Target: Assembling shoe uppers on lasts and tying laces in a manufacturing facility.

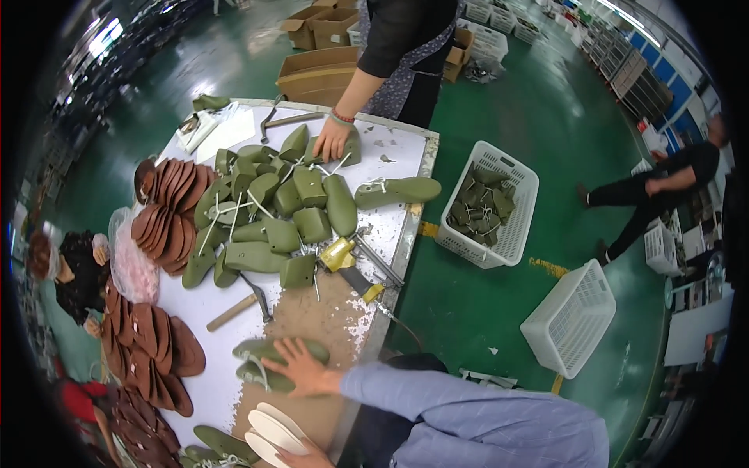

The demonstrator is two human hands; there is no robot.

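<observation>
Near the front of the table, my right hand (299,368) reaches out from a blue sleeve. Its fingers are spread over a pair of green shoe lasts (257,349) tied with white string. At the lower edge my left hand (310,455), partly cut off, is closed on several cream insoles (273,427). More green lasts (222,443) lie beside them. Farther off, a large heap of green shoe lasts (269,195) covers the table, many with white strings. Another person's hand (334,139) rests on a last at the far side.
Stacks of brown shoe pieces (168,187) line the table's left side. A hammer (234,310), a yellow-and-black air tool (343,259) and another hammer (290,119) lie on it. White baskets (507,164) stand on the green floor at right. Other people are nearby.
</observation>
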